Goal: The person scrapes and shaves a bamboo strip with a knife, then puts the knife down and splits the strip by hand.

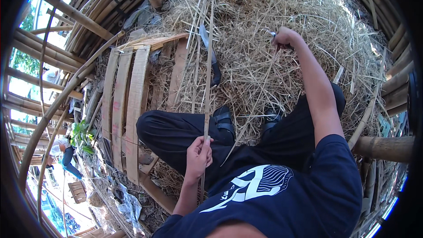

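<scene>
Bamboo strip (207, 83) rises from gripping left hand (198, 154) — right hand (285, 37) clasps something small.

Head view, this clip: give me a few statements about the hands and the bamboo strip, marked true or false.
1. The left hand grips a thin bamboo strip. True.
2. The right hand rests on the person's knee. False: it is stretched out over the heap of shavings, closed on a small tool whose kind cannot be told.
3. A large knife lies on the shavings beside the strip. True.
4. The person is barefoot. False: dark sandals are on the feet.
5. The wooden pallet lies to the person's right. False: it is on the left.
</scene>
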Motion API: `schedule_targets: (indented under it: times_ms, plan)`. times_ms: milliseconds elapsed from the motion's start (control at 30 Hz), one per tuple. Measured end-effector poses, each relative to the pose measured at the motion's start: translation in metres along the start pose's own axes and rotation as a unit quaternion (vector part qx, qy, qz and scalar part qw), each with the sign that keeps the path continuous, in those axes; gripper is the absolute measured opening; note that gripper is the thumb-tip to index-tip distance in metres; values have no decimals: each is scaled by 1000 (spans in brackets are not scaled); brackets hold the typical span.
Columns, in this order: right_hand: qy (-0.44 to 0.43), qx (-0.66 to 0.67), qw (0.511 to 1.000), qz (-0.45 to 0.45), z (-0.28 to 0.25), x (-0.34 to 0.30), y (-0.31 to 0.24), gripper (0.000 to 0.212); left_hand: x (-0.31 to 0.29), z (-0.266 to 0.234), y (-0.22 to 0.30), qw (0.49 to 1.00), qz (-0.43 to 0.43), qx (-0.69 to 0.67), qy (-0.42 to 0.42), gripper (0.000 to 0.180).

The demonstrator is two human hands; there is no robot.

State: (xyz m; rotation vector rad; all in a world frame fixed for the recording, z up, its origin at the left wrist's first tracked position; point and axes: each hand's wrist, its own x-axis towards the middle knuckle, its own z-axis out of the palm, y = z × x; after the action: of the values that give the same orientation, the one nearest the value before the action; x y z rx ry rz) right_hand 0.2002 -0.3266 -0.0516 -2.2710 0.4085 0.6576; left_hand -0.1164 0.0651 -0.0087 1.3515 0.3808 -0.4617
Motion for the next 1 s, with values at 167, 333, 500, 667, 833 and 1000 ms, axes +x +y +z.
schedule_targets:
  times_ms: [167,333,500,667,833,1000]
  plan:
    - [73,96,985,-125,-57,-50,-49,18,0,-1,1,1000,3,3,-1,17]
    - [214,98,953,-189,-123,-71,-60,18,0,-2,3,1000,-6,-5,-7,18]
    - [488,-46,865,-108,-248,-54,-40,33,7,5,5,999,-14,8,-27,19]
    - [462,-38,885,-29,-266,-37,-2,46,18,13,10,998,20,46,-35,20]
    - [278,-63,943,-172,-99,-89,-29,29,34,25,22,995,37,3,-88,29]
    - [39,5,967,-252,23,-134,-82,38,54,35,42,994,66,9,-89,36]
